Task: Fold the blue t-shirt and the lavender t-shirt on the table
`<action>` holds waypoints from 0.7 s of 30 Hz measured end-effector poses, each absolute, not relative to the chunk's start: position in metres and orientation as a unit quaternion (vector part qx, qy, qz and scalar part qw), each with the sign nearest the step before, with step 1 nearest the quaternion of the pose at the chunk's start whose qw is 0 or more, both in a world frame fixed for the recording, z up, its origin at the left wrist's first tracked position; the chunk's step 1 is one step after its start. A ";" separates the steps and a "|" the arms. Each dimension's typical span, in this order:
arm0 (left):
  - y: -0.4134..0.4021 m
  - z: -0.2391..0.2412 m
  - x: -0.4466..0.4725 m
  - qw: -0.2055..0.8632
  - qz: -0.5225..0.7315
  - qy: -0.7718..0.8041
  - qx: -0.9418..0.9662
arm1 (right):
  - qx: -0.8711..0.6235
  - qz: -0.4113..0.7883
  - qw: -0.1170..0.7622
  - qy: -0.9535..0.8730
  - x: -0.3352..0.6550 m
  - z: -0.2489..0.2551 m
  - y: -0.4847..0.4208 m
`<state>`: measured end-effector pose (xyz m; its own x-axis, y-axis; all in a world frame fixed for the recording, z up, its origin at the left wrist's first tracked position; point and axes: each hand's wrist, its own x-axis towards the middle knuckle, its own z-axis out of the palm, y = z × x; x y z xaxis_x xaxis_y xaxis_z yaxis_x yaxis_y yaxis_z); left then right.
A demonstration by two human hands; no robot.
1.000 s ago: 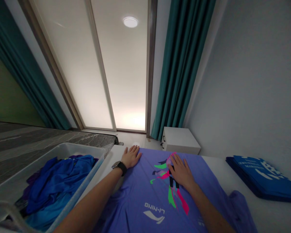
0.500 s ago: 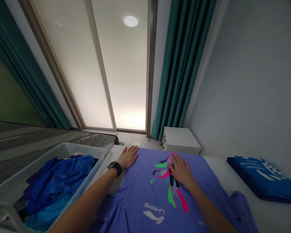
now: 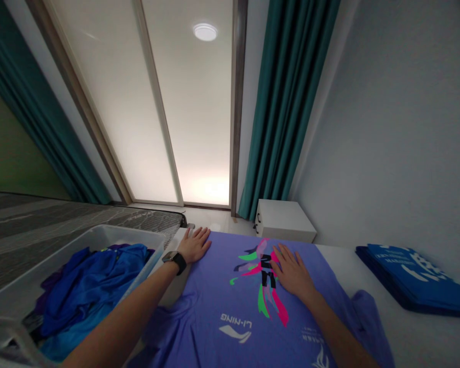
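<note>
A purple T-shirt (image 3: 214,286) is spread over a white table, its lettering upside down to me. Pink, green and black shapes are printed on its middle. At the shirt's far left edge my left hand (image 3: 194,246) rests flat with fingers stretched, a black watch on the wrist. My right hand (image 3: 291,270) lies open on the cloth, just right of the coloured print. Neither hand grips anything. The near end of the shirt runs out of the picture, and a sleeve bunches up at the right.
Left of the table stands a translucent plastic bin (image 3: 111,231) with crumpled blue and purple clothes (image 3: 95,286). Folded blue clothes (image 3: 414,276) lie on the white table (image 3: 337,258) at the right. Beyond it are a white cabinet (image 3: 285,217), teal curtains (image 3: 287,112) and frosted sliding doors (image 3: 195,128).
The purple shirt has shifted left and slightly toward the far edge. My left hand moved left with it; my right hand now sits beside the print, uncovering its black letters.
</note>
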<state>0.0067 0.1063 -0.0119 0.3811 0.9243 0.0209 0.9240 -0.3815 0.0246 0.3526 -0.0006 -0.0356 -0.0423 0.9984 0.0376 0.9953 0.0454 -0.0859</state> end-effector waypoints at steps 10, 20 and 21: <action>0.097 -0.020 0.037 0.023 0.029 0.540 0.841 | -0.696 0.018 0.034 -0.717 0.351 -0.033 -0.002; 0.107 -0.022 0.013 0.036 0.033 0.579 0.814 | -0.692 0.025 0.042 -0.720 0.353 -0.035 -0.007; 0.108 -0.021 0.011 0.037 0.033 0.582 0.811 | -0.692 0.025 0.042 -0.720 0.353 -0.035 -0.007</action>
<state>0.0110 0.1082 -0.0211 0.3194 0.9476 0.0107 0.9426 -0.3189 0.0990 0.3533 -0.0071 -0.0349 -0.0386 0.9989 0.0254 0.9946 0.0409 -0.0949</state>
